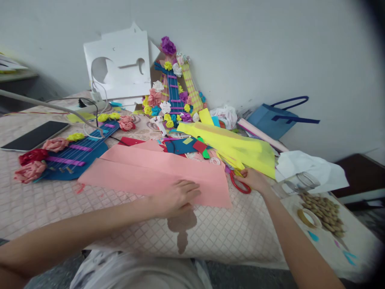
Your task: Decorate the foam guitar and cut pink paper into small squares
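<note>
Pink paper point(144, 164) lies flat across the near middle of the table point(228, 237), and the left hand point(177, 196) rests on its near edge, fingers loosely bent and spread a little, gripping nothing that I can see. Over at the paper's right end, the right hand point(255, 180) has its fingers bent in at the red handles of the scissors point(233, 181); from where I stand I cannot tell how firmly they are closed. The blades point away into a heap of scraps, next to a long yellow sheet point(234, 140). Left of the pink paper sits a blue guitar point(100, 150) with paper flowers, and beyond it a phone point(36, 135). Behind the pink paper is a glue gun point(159, 125), and past that a second guitar point(174, 92) stands upright among more flowers, beside a cut white board point(126, 84). Off to the right I see a blue bag point(269, 120), a clear jar point(303, 182), a pile of peanuts point(323, 212) and a tape roll point(305, 218) touching the pile.
</note>
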`<act>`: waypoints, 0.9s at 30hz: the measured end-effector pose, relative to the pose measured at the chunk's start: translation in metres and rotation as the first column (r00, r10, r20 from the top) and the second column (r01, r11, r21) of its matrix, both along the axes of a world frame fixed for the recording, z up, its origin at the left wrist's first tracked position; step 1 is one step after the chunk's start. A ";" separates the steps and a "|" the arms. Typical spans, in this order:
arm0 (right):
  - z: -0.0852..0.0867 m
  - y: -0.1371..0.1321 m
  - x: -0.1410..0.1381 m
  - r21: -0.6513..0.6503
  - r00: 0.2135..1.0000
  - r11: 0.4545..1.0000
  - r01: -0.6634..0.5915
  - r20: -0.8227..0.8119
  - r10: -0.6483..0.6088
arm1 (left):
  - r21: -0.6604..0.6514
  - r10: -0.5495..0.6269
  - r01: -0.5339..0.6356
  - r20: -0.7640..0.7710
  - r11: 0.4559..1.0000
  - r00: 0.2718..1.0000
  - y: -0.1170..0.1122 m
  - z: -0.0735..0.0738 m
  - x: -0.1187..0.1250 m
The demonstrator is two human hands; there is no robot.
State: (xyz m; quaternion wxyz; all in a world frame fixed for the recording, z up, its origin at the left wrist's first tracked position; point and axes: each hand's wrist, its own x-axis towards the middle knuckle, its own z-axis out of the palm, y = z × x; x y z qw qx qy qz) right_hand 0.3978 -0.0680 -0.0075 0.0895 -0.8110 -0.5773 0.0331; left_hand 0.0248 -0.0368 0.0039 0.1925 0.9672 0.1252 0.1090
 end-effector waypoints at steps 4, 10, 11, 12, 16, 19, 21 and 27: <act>0.010 -0.007 0.002 0.055 0.998 0.997 0.055 -0.036 -0.053 | -0.055 0.112 -0.110 0.025 0.992 0.993 0.017 0.006 0.040; 0.022 -0.034 -0.001 0.160 0.967 0.986 0.042 -0.254 0.000 | -0.111 0.306 -0.315 -0.090 0.943 0.948 0.030 -0.001 0.082; 0.021 -0.040 -0.003 0.169 0.945 0.986 0.008 -0.322 0.048 | -0.120 0.308 -0.317 -0.088 0.941 0.947 0.031 -0.003 0.085; 0.019 -0.045 -0.005 0.174 0.920 0.984 -0.028 -0.381 0.094 | -0.133 0.304 -0.313 -0.085 0.940 0.949 0.032 -0.005 0.087; 0.005 -0.067 -0.006 0.140 0.867 0.980 -0.140 -0.461 0.190 | -0.201 0.248 -0.252 -0.041 0.947 0.968 0.037 -0.013 0.089; -0.001 -0.082 -0.004 0.111 0.894 0.974 -0.196 -0.389 0.224 | -0.261 0.206 -0.199 0.002 0.945 0.979 0.039 -0.015 0.085; -0.002 -0.092 -0.004 0.107 0.926 0.972 -0.208 -0.298 0.231 | -0.307 0.180 -0.167 0.016 0.937 0.984 0.039 -0.014 0.082; -0.008 -0.119 0.001 0.058 0.960 0.984 -0.171 -0.213 0.179 | -0.398 0.150 -0.122 0.042 0.909 0.988 0.038 -0.008 0.077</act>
